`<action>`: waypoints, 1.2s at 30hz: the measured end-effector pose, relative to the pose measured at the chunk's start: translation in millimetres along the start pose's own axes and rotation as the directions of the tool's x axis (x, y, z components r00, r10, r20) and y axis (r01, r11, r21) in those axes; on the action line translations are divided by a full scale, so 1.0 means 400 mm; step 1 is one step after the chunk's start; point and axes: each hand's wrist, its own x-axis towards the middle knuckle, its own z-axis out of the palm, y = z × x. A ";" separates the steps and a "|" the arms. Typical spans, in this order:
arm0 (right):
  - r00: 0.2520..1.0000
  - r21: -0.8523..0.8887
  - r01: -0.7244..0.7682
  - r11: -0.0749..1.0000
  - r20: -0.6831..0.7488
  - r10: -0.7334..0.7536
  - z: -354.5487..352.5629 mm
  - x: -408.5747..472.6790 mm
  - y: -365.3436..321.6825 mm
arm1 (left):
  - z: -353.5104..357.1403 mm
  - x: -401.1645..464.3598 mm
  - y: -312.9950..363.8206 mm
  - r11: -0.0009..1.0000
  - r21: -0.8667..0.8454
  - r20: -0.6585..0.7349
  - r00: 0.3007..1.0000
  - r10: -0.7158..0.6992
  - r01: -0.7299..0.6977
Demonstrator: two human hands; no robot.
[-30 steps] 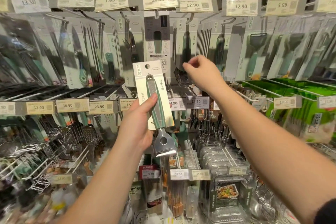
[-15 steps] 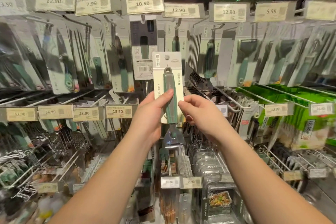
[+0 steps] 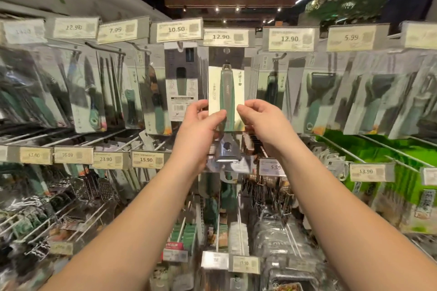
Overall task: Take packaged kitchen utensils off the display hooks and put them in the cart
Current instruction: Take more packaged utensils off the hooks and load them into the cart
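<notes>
A packaged utensil (image 3: 226, 92) with a green handle on a pale card and a bare metal head below is held upright in front of the top row of hooks. My left hand (image 3: 201, 125) pinches the card's lower left edge. My right hand (image 3: 260, 123) pinches its lower right edge. The card's top hole sits just under the 12.90 price tag (image 3: 225, 36). The cart is out of view.
Rows of hooks with packaged knives, peelers and graters (image 3: 89, 92) fill the wall left and right. Price tags (image 3: 177, 29) line each rail. Green packs (image 3: 390, 160) hang at the right. Clear boxes (image 3: 283, 243) sit on lower hooks.
My right hand came down from the upper hooks and took the card's right edge. Both hands raised the packaged utensil towards the top row, and my view tilted up.
</notes>
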 end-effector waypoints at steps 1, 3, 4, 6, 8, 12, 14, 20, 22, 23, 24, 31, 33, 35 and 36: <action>1.000 0.018 -0.001 1.000 -0.001 0.001 -0.002 0.006 0.000 | 0.000 -0.001 -0.001 1.000 0.009 0.004 1.000 0.007 -0.007; 1.000 0.037 -0.003 0.999 0.010 0.003 -0.005 0.017 0.002 | 0.004 -0.005 -0.002 0.999 0.028 0.004 1.000 0.027 -0.027; 1.000 0.040 0.001 0.999 0.018 -0.002 -0.005 0.022 0.002 | 0.006 -0.005 -0.002 0.999 0.038 -0.002 0.999 0.036 -0.035; 1.000 0.049 0.002 0.999 0.024 -0.003 -0.004 0.033 0.003 | 0.014 -0.009 0.005 0.998 0.045 -0.016 0.999 0.047 -0.047; 1.000 0.059 -0.015 0.998 0.014 0.015 -0.002 0.044 0.003 | 0.021 -0.013 0.010 0.996 0.065 -0.030 0.998 0.056 -0.054; 1.000 0.029 -0.019 0.999 -0.001 0.019 0.005 0.061 0.014 | 0.038 -0.003 0.004 0.990 0.135 -0.061 0.997 0.054 -0.046; 1.000 -0.024 -0.020 0.999 -0.018 0.020 0.006 0.072 0.021 | 0.052 0.002 0.002 0.986 0.161 -0.055 0.997 0.049 -0.040; 0.998 -0.179 -0.025 0.983 -0.061 0.015 0.009 0.121 0.043 | 0.083 0.047 -0.016 0.963 0.267 -0.078 0.996 0.052 -0.030; 0.998 -0.248 -0.029 0.968 -0.056 0.015 0.013 0.140 0.051 | 0.090 0.065 -0.022 0.958 0.286 -0.095 0.994 0.047 -0.018; 0.998 -0.271 -0.030 0.962 -0.055 0.016 0.015 0.149 0.054 | 0.095 0.066 -0.017 0.956 0.294 -0.106 0.994 0.037 -0.004; 0.998 -0.289 -0.030 0.957 -0.055 0.015 0.017 0.157 0.055 | 0.100 0.068 -0.013 0.953 0.303 -0.121 0.992 0.028 0.010; 0.999 -0.409 -0.039 0.912 -0.045 0.023 0.022 0.181 0.055 | 0.119 0.086 -0.014 0.923 0.381 -0.168 0.986 0.018 0.048; 0.999 -0.406 -0.040 0.913 -0.037 0.028 0.021 0.182 0.055 | 0.121 0.092 -0.012 0.914 0.399 -0.180 0.984 0.002 0.071; 0.999 -0.395 -0.037 0.918 -0.024 0.030 0.018 0.183 0.056 | 0.124 0.094 -0.008 0.908 0.408 -0.187 0.982 -0.014 0.091; 0.999 -0.393 -0.035 0.919 -0.020 0.030 0.016 0.185 0.057 | 0.126 0.095 -0.008 0.907 0.411 -0.189 0.982 -0.012 0.090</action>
